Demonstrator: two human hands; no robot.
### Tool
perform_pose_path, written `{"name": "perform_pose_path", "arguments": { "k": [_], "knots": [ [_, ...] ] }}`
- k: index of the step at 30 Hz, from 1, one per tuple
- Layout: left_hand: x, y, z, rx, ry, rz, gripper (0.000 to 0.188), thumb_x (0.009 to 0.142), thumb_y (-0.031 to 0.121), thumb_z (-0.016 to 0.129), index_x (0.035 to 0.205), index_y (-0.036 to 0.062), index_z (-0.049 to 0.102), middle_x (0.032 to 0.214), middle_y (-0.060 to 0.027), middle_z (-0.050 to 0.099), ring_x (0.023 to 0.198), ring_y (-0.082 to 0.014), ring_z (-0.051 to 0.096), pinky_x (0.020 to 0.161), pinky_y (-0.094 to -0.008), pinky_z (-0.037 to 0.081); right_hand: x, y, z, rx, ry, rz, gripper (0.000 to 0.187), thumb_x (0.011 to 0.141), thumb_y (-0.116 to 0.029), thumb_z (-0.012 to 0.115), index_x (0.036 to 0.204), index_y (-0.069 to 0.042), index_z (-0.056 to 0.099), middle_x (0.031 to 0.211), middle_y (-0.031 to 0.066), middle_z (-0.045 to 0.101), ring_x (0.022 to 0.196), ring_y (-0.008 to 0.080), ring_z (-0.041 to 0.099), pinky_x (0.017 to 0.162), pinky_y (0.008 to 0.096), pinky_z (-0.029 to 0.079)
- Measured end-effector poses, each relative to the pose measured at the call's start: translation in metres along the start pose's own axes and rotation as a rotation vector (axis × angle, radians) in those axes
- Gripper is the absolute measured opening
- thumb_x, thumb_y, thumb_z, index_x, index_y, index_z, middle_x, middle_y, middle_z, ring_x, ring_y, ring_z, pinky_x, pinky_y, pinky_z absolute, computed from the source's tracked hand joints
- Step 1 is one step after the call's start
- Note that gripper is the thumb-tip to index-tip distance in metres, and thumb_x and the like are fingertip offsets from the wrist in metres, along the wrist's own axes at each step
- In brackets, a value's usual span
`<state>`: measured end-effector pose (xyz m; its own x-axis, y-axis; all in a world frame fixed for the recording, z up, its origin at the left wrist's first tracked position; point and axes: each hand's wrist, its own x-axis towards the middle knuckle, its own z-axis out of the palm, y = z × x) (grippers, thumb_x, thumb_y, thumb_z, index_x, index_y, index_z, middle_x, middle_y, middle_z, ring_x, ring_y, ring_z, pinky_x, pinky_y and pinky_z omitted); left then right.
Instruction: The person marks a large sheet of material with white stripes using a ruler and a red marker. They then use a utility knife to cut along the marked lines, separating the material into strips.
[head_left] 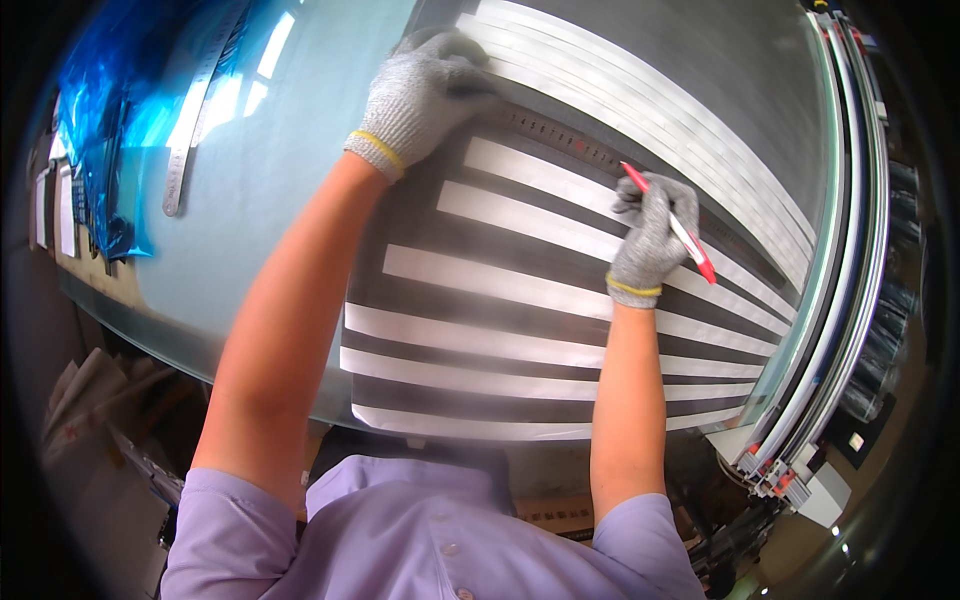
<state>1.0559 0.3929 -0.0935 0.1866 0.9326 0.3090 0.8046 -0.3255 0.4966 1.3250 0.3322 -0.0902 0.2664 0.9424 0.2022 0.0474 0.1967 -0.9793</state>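
Observation:
A dark sheet [420, 225] with white strips [520, 210] of differing lengths lies across the glass-topped table. Over it a steel ruler [560, 135] runs slantwise, from upper left down to the right. My left hand [430, 85], in a grey knit glove with a yellow cuff, is on the ruler's left end; its fingertips are partly hidden. My right hand [652, 228], gloved the same way, grips a slim red-and-white pen [683, 232]. The pen's red tip is close to the ruler's edge, but whether it touches the sheet I cannot tell.
A second ruler [190, 120] lies on the table's left, beside crumpled blue film [105, 140]. More white strips [640, 90] lie side by side beyond the ruler. A metal rail [850, 250] curves along the right edge, with a mechanism [775, 475] at its near end.

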Motion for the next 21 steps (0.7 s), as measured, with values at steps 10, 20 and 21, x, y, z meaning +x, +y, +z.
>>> {"name": "perform_pose_path", "arguments": {
  "k": [10,20,21],
  "knots": [
    [0.002,-0.005,0.002,0.06,-0.012,0.069,0.019,0.084,0.022,0.075,0.096,0.0071,0.077,0.122,-0.009,0.067,0.122,-0.0304,0.057,0.106,-0.0408,0.046,0.007,-0.004,-0.049,-0.13,-0.003,0.062,0.005,0.092,0.004,0.065,0.095,0.002,0.062,0.084,0.0108,0.068,0.074,0.0147,0.068,0.067,0.0277,0.058],
    [0.003,-0.001,0.0,-0.009,-0.06,0.011,0.015,0.084,0.017,0.075,0.095,0.007,0.077,0.124,-0.0101,0.066,0.126,-0.0312,0.054,0.109,-0.0403,0.043,0.018,0.017,-0.072,-0.182,-0.062,0.095,0.008,0.09,0.003,0.066,0.086,0.001,0.06,0.076,0.0059,0.065,0.068,0.0105,0.064,0.063,0.024,0.053],
    [0.003,-0.001,0.0,-0.011,-0.063,0.005,0.015,0.084,0.016,0.075,0.095,0.0069,0.077,0.124,-0.0102,0.066,0.126,-0.0312,0.054,0.11,-0.0403,0.043,0.018,0.019,-0.072,-0.193,-0.069,0.081,0.008,0.09,0.003,0.066,0.085,0.001,0.06,0.075,0.0057,0.065,0.069,0.0102,0.064,0.063,0.024,0.053]
  ]
}}
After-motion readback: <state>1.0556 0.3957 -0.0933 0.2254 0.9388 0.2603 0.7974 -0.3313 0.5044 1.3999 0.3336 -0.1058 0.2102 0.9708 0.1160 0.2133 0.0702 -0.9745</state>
